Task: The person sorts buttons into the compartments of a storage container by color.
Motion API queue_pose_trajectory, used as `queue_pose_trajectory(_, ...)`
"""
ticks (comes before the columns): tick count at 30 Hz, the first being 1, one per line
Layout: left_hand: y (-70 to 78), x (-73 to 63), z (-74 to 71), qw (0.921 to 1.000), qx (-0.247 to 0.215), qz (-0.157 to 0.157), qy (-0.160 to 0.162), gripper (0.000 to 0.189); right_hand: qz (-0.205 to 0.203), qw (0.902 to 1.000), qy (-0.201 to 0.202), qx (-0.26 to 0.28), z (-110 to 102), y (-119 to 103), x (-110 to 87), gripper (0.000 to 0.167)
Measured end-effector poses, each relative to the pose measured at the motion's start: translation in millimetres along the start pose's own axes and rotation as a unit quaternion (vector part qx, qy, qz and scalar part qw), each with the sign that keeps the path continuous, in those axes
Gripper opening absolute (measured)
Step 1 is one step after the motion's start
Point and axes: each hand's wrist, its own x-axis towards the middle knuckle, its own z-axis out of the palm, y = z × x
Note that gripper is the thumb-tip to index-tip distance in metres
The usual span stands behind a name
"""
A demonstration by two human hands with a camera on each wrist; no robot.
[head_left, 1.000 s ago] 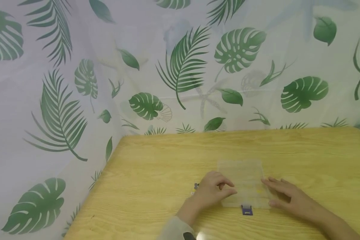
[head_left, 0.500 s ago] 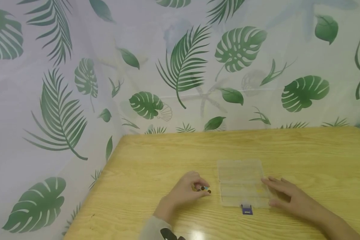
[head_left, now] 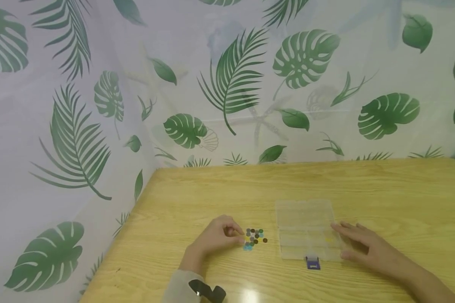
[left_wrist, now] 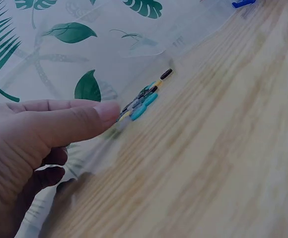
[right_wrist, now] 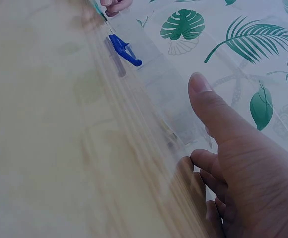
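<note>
Small flat round button-like pieces [head_left: 256,236] in brown, teal, yellow and grey lie grouped on the table, left of a clear plastic compartment box [head_left: 304,214]. My left hand [head_left: 220,233] is at the group's left edge, its thumb and forefinger tips beside the nearest pieces. In the left wrist view the thumb [left_wrist: 79,124] covers the forefinger's tip, so a pinched piece could be hidden. A blue latch [head_left: 312,263] sticks out at the box's near edge. My right hand [head_left: 369,244] rests its extended fingers against the box's right side. Something small and yellow [head_left: 329,240] shows in the box.
The wood-grain table [head_left: 197,189] meets a leaf-print sheet [head_left: 231,84] along its back and left edges. A dark strap with a device [head_left: 208,291] is on my left wrist. Light glares on the table in front.
My left hand has moved left from over the box, across the round pieces, to their left edge, uncovering them. The right hand keeps its place at the box.
</note>
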Motion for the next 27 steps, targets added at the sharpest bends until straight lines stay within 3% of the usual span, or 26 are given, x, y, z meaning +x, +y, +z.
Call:
queue_pose_trajectory(5, -0.3, 1.8, 0.6, 0.9998, 0.005, -0.015, -0.007, 0.007, -0.006, 1.0, 0.004, -0.003, -0.9, -0.9, 1.0, 0.063)
queue_pose_trajectory(14, -1.2, 3.2, 5.7, 0.9989, 0.04, 0.019, -0.016, 0.006, 0.015, 0.9999, -0.001, 0.001, -2.2, -0.1, -1.3, 0.063)
queue_pose_trajectory(19, -1.1, 2.3, 5.7, 0.9972, 0.059, 0.042, -0.017, 0.004, 0.025, 0.9992, -0.008, 0.031, -1.7, -2.0, -1.7, 0.064)
queue_pose_trajectory(27, -2.7, 2.5, 5.7, 0.9976, 0.059, 0.031, -0.021, 0.004, 0.033, 0.9992, -0.004, 0.023, -0.5, -3.2, -2.6, 0.063)
